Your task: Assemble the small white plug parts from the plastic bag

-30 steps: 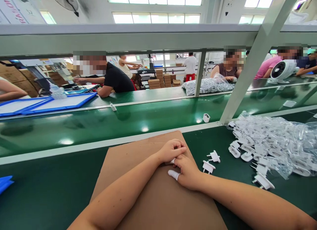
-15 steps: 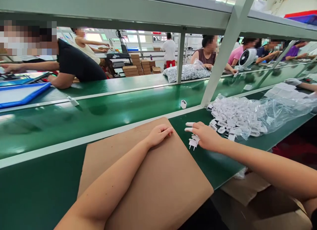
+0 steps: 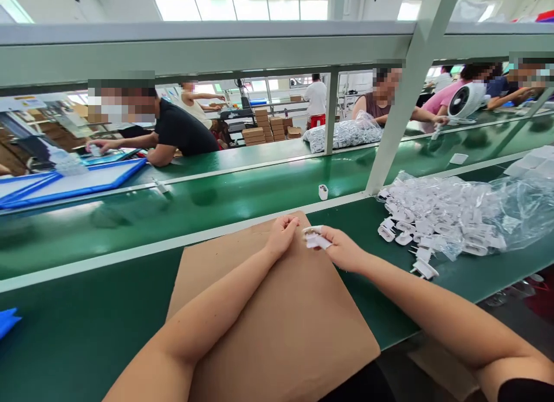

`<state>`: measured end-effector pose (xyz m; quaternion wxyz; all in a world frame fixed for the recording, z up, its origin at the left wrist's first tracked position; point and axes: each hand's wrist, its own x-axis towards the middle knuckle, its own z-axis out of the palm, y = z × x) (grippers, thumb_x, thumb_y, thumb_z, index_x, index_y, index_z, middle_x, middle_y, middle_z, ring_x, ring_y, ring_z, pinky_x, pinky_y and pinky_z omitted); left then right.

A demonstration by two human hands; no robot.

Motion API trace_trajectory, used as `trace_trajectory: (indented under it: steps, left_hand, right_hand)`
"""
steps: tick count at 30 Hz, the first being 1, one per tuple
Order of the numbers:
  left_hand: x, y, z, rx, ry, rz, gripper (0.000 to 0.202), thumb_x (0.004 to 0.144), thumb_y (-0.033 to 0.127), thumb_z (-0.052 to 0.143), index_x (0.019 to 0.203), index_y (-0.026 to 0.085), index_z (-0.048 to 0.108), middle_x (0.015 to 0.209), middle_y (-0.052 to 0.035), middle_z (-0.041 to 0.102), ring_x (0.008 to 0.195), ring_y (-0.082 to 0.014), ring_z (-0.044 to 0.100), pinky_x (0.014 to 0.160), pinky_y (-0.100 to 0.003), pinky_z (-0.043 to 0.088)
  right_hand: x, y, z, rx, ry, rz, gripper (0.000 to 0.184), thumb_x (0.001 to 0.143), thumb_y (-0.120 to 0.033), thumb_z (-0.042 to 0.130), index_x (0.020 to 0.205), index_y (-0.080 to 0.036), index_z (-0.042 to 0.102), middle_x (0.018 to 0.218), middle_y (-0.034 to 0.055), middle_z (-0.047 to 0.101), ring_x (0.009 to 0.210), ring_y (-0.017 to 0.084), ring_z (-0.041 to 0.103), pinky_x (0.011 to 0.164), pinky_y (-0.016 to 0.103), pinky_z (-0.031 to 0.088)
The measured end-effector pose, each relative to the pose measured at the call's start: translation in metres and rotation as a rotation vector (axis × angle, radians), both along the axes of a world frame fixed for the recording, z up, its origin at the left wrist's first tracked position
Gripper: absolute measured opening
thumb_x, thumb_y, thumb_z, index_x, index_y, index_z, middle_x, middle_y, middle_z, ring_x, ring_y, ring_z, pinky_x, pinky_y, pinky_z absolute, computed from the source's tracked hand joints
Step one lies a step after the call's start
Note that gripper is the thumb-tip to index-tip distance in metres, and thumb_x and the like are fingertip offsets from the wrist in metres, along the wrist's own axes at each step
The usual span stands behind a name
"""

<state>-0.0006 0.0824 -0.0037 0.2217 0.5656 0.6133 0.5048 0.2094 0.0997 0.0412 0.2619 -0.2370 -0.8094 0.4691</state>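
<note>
My right hand [image 3: 341, 249] is closed on a small white plug part [image 3: 314, 238], held just above the far edge of a brown cardboard sheet [image 3: 277, 327]. White finger cots cover some of its fingertips. My left hand [image 3: 282, 234] rests on the cardboard a little to the left, fingers curled, close to the part but apart from it; I cannot make out anything in it. A heap of white plug parts [image 3: 433, 217], partly spilling from a clear plastic bag [image 3: 515, 205], lies to the right on the green bench [image 3: 86, 327].
A green conveyor belt [image 3: 194, 200] runs across beyond the bench, carrying one small white piece [image 3: 322, 192]. A slanted metal post [image 3: 402, 101] rises beside the heap. Other people work on the far side, with blue trays [image 3: 73, 182], another bag of parts [image 3: 346, 133] and a fan [image 3: 465, 101].
My right hand came back from the loose parts on the right with a white plug part and now holds it beside my left hand. The camera view shifted.
</note>
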Motion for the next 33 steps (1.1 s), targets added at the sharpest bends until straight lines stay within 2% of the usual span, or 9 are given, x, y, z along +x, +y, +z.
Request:
trace_trajectory:
  steps: [5,8,15,19,21,23,28,30,33]
  left_hand:
    - [-0.005,0.014,-0.001,-0.064,0.012,0.109,0.018,0.084,0.034,0.061,0.092,0.018,0.065,0.093,-0.005,0.071,0.084,-0.0187,0.065,0.082,-0.032,0.052]
    - [-0.006,0.041,0.009,-0.119,0.05,0.144,0.02,0.079,0.032,0.07,0.094,0.019,0.065,0.093,-0.0043,0.071,0.08,-0.0181,0.064,0.081,-0.032,0.051]
    - [0.021,0.133,0.019,-0.254,0.172,0.365,0.077,0.055,0.053,0.093,0.114,0.016,0.061,0.129,-0.0179,0.062,0.123,-0.0353,0.056,0.101,-0.042,0.044]
    - [0.027,0.146,0.022,-0.243,0.182,0.333,0.039,0.08,0.042,0.079,0.107,0.017,0.066,0.116,-0.0134,0.071,0.108,-0.0295,0.066,0.092,-0.038,0.048]
    - [0.021,0.134,0.025,-0.183,0.187,0.272,0.027,0.087,0.034,0.071,0.109,0.018,0.069,0.113,-0.0098,0.073,0.102,-0.0251,0.067,0.089,-0.035,0.049]
    - [0.01,0.11,0.029,-0.126,0.201,0.219,0.028,0.088,0.032,0.069,0.113,0.02,0.07,0.114,-0.0072,0.074,0.102,-0.0228,0.067,0.09,-0.032,0.05]
    - [-0.019,0.01,0.04,-0.014,0.237,0.091,0.033,0.085,0.037,0.071,0.115,0.022,0.072,0.115,-0.0065,0.074,0.106,-0.0235,0.066,0.095,-0.034,0.05]
    - [-0.02,-0.031,0.041,-0.009,0.251,0.021,0.033,0.086,0.039,0.071,0.114,0.023,0.073,0.115,-0.0065,0.074,0.106,-0.0241,0.067,0.095,-0.035,0.05]
    - [-0.009,-0.075,0.036,-0.041,0.276,-0.11,0.029,0.088,0.039,0.07,0.111,0.024,0.073,0.114,-0.0068,0.075,0.107,-0.0255,0.067,0.102,-0.039,0.047]
  right_hand:
    - [-0.005,-0.028,-0.022,-0.063,0.012,0.099,0.04,0.087,-0.007,0.051,0.122,-0.022,0.065,0.096,0.0036,0.069,0.085,0.017,0.062,0.08,0.03,0.051]
    - [0.0,-0.035,-0.028,-0.05,0.016,0.15,0.033,0.091,-0.014,0.056,0.122,-0.022,0.066,0.1,0.0051,0.067,0.086,0.017,0.062,0.081,0.032,0.051]
    - [-0.002,-0.038,-0.032,0.06,0.1,0.193,0.026,0.087,-0.008,0.064,0.107,-0.021,0.074,0.102,0.0072,0.059,0.094,0.018,0.061,0.086,0.033,0.052]
    - [-0.002,-0.036,-0.035,0.031,0.074,0.244,0.02,0.086,-0.014,0.072,0.103,-0.023,0.078,0.091,0.0049,0.067,0.085,0.019,0.063,0.078,0.031,0.052]
    - [-0.002,-0.032,-0.036,0.088,0.061,0.211,0.02,0.085,-0.017,0.076,0.103,-0.025,0.078,0.088,0.004,0.071,0.088,0.021,0.063,0.082,0.034,0.051]
    - [-0.001,-0.027,-0.036,0.129,0.068,0.12,0.023,0.085,-0.017,0.074,0.106,-0.027,0.078,0.093,0.0043,0.073,0.092,0.022,0.064,0.086,0.037,0.051]
    - [0.002,-0.002,-0.029,0.065,0.165,-0.207,0.021,0.09,-0.031,0.07,0.108,-0.024,0.076,0.105,0.0077,0.072,0.099,0.023,0.066,0.093,0.041,0.052]
    - [0.001,0.009,-0.026,-0.073,0.218,-0.29,0.028,0.085,-0.041,0.075,0.106,-0.022,0.077,0.108,0.0089,0.072,0.101,0.024,0.067,0.096,0.042,0.052]
    - [-0.001,0.015,-0.02,-0.404,0.256,-0.286,0.047,0.071,-0.049,0.087,0.105,-0.02,0.076,0.105,0.0087,0.074,0.1,0.025,0.069,0.097,0.043,0.053]
